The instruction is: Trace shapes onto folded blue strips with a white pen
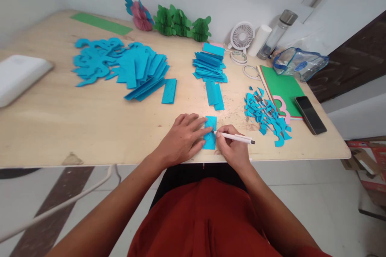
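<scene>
A small blue paper rectangle (pixel 210 143) lies on the table in front of me, with curved lines drawn on it. My left hand (pixel 185 138) is spread flat, its fingertips pressing on the paper's left side. In my right hand (pixel 233 148) is a white pen (pixel 237 137), its tip touching the paper near its right edge. Just beyond are two loose blue paper strips (pixel 214 95) and a stack of folded blue paper pieces (pixel 209 66). Blue paper scraps (pixel 265 114) lie to the right of my right hand.
At the left lie a pile of cut blue shapes (pixel 96 58) and blue rectangles (pixel 141 66). Along the wall stand green paper decorations (pixel 181 22), a small fan (pixel 242 35) and a bottle (pixel 279 34). A phone (pixel 310 115) and a green sheet (pixel 283 88) lie right; tape rolls (pixel 239 57) sit behind.
</scene>
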A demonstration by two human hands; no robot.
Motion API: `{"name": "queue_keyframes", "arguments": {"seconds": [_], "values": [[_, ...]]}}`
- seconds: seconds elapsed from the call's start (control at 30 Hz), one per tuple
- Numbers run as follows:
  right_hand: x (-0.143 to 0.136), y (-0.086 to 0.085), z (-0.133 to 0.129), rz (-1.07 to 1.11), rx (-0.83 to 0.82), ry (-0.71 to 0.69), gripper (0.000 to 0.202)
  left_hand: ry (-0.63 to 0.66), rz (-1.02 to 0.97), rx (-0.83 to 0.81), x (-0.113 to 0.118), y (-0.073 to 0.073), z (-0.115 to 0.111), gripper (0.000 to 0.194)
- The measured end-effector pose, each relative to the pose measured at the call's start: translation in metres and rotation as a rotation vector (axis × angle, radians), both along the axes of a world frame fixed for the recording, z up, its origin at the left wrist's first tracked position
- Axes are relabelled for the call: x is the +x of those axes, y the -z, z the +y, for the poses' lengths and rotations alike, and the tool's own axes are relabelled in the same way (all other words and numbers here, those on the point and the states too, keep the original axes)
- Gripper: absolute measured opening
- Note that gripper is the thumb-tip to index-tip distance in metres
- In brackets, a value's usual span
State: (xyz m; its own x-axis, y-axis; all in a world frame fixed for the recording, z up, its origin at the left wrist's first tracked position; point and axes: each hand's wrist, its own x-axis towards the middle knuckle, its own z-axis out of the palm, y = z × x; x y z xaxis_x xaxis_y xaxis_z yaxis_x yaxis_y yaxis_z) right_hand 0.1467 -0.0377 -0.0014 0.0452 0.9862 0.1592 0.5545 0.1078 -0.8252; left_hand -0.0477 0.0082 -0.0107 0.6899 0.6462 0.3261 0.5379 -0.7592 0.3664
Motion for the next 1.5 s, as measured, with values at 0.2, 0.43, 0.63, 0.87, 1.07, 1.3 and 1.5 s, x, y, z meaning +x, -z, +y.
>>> {"name": "queue_keyframes", "arguments": {"seconds": [0.2, 0.43, 0.63, 0.87, 1.07, 1.3, 1.5], "values": [[0.0004, -0.0002, 0.0001, 0.001, -0.002, -0.003, 0.012, 0.008, 0.027, 0.006, 0.0003, 0.0, 0.0001, 0.036], [0.0004, -0.0015, 0.0006, 0.008, 0.002, -0.01, 0.012, 0.01, 0.026, 0.008, 0.0001, -0.0007, 0.0004, 0.036], [-0.0004, -0.0046, -0.0003, 0.003, 0.014, -0.006, 0.011, 0.008, 0.036, 0.018, 0.0003, -0.0004, 0.0, 0.037], [0.0002, -0.0054, -0.0038, -0.005, 0.03, 0.0, 0.013, 0.007, 0.041, 0.033, 0.0, 0.0005, 0.0003, 0.038], [0.0015, -0.0047, -0.0078, -0.026, 0.048, 0.009, 0.012, 0.008, 0.042, 0.028, -0.0005, 0.0023, 0.0003, 0.037], [0.0018, -0.0036, -0.0087, -0.036, 0.064, 0.016, 0.011, 0.012, 0.053, 0.025, -0.0003, 0.0016, 0.0004, 0.037], [0.002, -0.003, -0.0084, -0.039, 0.058, 0.022, 0.011, 0.022, 0.046, 0.037, 0.0005, -0.001, 0.0, 0.032]]}}
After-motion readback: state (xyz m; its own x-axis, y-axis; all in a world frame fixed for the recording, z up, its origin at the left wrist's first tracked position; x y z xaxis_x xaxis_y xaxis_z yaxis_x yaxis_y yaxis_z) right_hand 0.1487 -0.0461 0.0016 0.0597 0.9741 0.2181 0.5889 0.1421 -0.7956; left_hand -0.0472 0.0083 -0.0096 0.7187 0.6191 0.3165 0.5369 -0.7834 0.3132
